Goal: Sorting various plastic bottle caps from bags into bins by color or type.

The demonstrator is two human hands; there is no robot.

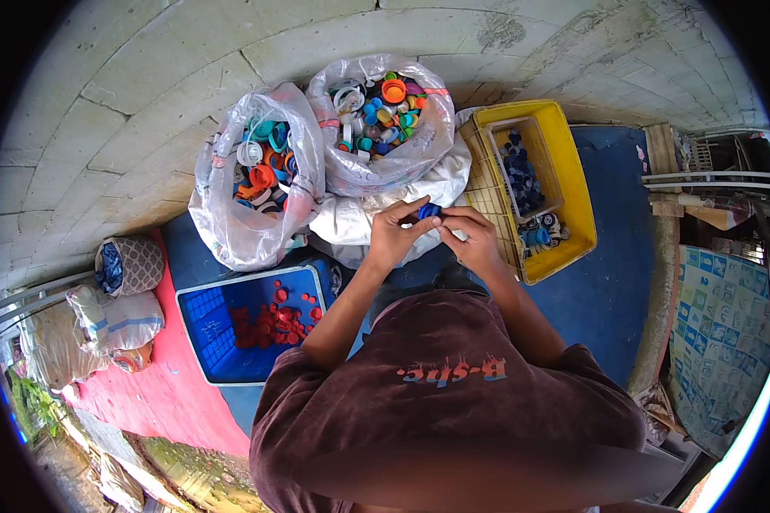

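Note:
A dark blue plastic cap (428,211) is pinched between the fingers of my left hand (394,234). My right hand (471,238) touches the cap's right side with its fingertips. Both hands are above a white woven sack (343,221). Beyond them stand two clear plastic bags, the left bag (221,218) and the back bag (385,173), filled with mixed colored caps. To the right, a yellow crate (577,192) holds a clear plastic container (548,138) of dark blue caps, with white and light blue caps beside it. A blue crate (215,320) at the left contains red caps (276,324).
A pale block wall (333,32) curves behind the bags. Blue mat (616,256) and pink mat (154,397) cover the floor. A patterned fabric basket (142,264) and stuffed sacks (125,320) stand far left. A low ledge (658,308) borders the right side.

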